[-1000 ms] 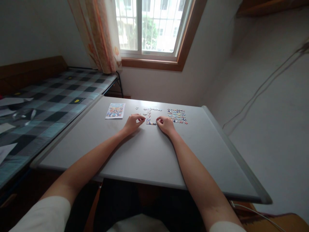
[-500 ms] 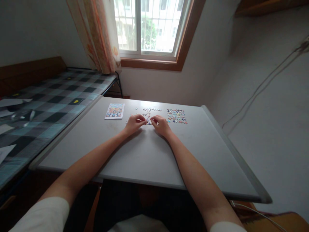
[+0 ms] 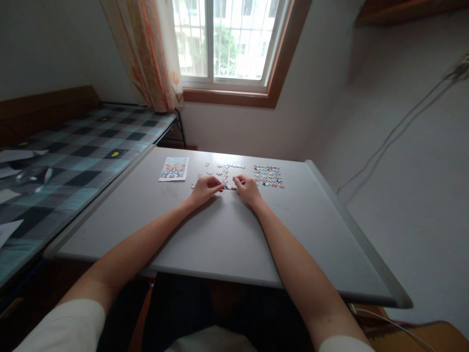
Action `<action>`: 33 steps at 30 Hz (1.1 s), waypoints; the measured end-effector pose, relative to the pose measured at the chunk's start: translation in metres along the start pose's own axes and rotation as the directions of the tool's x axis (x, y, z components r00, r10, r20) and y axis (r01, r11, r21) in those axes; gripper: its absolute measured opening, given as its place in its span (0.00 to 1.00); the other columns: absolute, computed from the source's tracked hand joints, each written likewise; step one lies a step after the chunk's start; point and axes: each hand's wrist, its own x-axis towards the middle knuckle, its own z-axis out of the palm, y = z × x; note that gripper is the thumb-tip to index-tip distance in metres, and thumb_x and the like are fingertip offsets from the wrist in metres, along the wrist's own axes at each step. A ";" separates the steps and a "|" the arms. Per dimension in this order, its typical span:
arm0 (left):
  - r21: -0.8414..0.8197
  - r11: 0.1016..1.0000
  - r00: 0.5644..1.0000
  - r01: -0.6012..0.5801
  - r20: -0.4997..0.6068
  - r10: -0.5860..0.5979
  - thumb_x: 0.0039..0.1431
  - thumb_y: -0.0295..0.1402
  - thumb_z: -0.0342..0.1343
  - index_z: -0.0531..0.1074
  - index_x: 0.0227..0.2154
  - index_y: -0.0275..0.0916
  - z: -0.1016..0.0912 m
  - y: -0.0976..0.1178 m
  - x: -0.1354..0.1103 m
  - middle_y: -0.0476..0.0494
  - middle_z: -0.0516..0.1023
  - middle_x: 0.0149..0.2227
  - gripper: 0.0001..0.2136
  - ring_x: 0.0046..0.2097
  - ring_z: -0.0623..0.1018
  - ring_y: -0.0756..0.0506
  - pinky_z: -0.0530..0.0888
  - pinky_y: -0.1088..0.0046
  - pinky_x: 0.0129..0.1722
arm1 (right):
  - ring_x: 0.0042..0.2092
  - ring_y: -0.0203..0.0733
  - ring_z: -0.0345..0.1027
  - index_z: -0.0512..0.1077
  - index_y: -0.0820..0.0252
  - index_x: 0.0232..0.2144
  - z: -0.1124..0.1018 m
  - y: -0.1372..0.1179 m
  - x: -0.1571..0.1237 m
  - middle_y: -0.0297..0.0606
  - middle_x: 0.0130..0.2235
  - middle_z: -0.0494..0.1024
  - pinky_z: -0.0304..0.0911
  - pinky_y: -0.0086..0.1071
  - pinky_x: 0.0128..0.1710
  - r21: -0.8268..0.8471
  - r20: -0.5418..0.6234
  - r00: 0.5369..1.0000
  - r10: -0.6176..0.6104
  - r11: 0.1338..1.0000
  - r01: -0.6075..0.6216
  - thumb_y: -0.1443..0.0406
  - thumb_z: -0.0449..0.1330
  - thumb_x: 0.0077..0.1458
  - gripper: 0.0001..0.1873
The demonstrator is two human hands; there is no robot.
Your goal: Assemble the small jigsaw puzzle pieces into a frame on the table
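A partly joined jigsaw puzzle lies on the grey table, with a strip along its top, one down its left side and a short bottom row. My left hand rests at the lower left corner, thumb and fingertips pinched on a puzzle piece there. Just right of that corner, my right hand hovers over the bottom row with its fingers curled together. Whatever its fingertips hold, if anything, is too small to make out. Several loose pieces lie beyond my left hand.
Rows of loose puzzle pieces are spread to the right of my right hand. A colourful picture sheet lies at the left on the table. A bed with a checked cover adjoins the left edge; a window is ahead.
My right hand has shifted slightly right, away from my left, opening a gap that shows the bottom row. My left hand stays at the corner.
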 end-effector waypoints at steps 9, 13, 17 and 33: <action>0.039 0.999 1.000 -0.001 0.029 0.000 0.47 0.42 0.64 0.73 0.25 0.34 0.001 0.000 -0.001 0.43 0.78 0.25 0.15 0.27 0.79 0.47 0.74 0.74 0.25 | 0.35 0.41 0.70 0.75 0.61 0.34 -0.004 0.014 0.003 0.41 0.33 0.78 0.62 0.33 0.39 -0.169 -0.099 0.991 0.095 0.979 -0.110 0.61 0.53 0.56 0.13; 0.054 0.998 1.000 -0.014 0.023 0.013 0.48 0.42 0.63 0.73 0.25 0.34 0.000 0.001 -0.002 0.43 0.79 0.25 0.14 0.28 0.79 0.47 0.75 0.73 0.28 | 0.33 0.38 0.69 0.75 0.60 0.32 -0.001 0.002 0.002 0.40 0.34 0.77 0.63 0.31 0.37 0.001 -0.053 0.998 -0.021 1.000 0.022 0.59 0.53 0.57 0.14; 0.045 0.999 1.000 -0.016 0.007 0.016 0.48 0.42 0.63 0.74 0.26 0.35 0.000 0.001 -0.002 0.41 0.80 0.27 0.14 0.30 0.80 0.46 0.76 0.72 0.31 | 0.32 0.37 0.70 0.75 0.59 0.32 0.003 -0.009 -0.002 0.38 0.33 0.78 0.64 0.30 0.34 0.231 0.060 0.992 -0.115 0.968 0.098 0.56 0.56 0.54 0.13; 0.489 0.785 0.920 -0.381 0.286 0.268 0.58 0.35 0.53 0.72 0.47 0.39 0.008 0.006 -0.010 0.40 0.75 0.50 0.14 0.52 0.73 0.43 0.69 0.59 0.54 | 0.24 0.35 0.70 0.71 0.62 0.27 -0.009 0.011 0.009 0.36 0.26 0.75 0.66 0.28 0.24 0.422 0.084 0.988 0.127 0.894 -0.150 0.58 0.62 0.47 0.12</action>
